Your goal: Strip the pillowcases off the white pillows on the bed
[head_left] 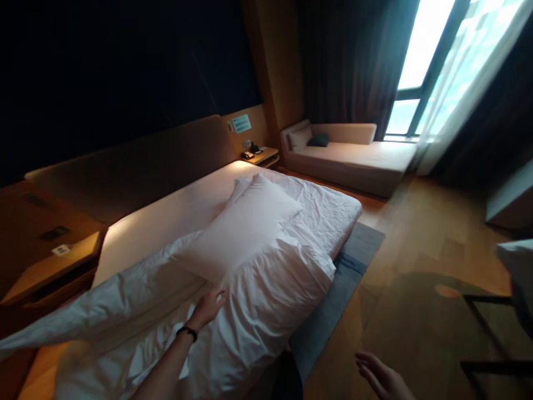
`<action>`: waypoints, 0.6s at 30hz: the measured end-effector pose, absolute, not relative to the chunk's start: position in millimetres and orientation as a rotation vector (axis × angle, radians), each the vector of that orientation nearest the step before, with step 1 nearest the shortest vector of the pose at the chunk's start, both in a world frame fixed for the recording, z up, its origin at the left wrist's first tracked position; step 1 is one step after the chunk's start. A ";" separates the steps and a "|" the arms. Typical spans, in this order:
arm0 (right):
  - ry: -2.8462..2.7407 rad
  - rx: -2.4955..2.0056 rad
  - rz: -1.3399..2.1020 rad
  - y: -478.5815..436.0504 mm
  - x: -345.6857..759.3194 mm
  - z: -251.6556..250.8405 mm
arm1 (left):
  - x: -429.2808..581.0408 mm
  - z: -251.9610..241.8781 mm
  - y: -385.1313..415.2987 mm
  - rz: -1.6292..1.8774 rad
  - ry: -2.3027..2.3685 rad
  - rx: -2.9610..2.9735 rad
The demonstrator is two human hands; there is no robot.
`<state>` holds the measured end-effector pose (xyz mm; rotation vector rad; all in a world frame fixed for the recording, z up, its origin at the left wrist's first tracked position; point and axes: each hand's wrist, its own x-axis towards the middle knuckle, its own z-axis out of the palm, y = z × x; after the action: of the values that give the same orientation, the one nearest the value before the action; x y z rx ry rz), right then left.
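Left hand (209, 307) is out over the bed (166, 222), fingers spread and lying flat on the rumpled white duvet (266, 300), gripping nothing, just touching the cloth. A dark band (187, 332) sits on that wrist. Just past the fingertips, at twelve o'clock from the hand, a big white pillow (244, 228) lies tilted on top of the bunched duvet, its near corner almost at the fingers; whether skin meets pillow I can't tell.

Right hand (381, 378) is down at five o'clock of the frame, well apart from the bed, hanging over the wooden floor (416, 250), palm open, fingers loosely extended, holding nothing.

The duvet is heaped along the near side of the bed, with a long fold running off toward nine o'clock. Beyond it the bare sheet glows under the light along the padded headboard (137, 161). A bedside surface (54, 266) sits at nine o'clock, another small one (262, 155) at twelve o'clock with dark items too small to make out. A grey rug (353, 255) shows beside the bed, a daybed (353, 155) stands at one o'clock, under the bright window (425, 61) with dark curtains.
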<state>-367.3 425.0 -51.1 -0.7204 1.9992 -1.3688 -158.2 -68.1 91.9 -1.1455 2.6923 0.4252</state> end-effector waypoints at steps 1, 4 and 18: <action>1.995 -0.795 -1.339 387.1 -377.8 -40.3 | -153.9 94.7 -98.4 0.467 2.688 -1.242; 2.121 -1.079 -1.131 264.9 -404.7 8.9 | -153.6 105.7 -201.5 0.475 2.692 -1.509; 1.925 -1.339 -0.103 -20.8 -454.1 -95.3 | -338.8 93.2 -454.8 0.894 2.663 -1.616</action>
<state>-454.1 -20.8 -95.3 -1.3394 1.9250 -0.1025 -338.8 -454.8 93.2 -1.6164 2.6634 0.8935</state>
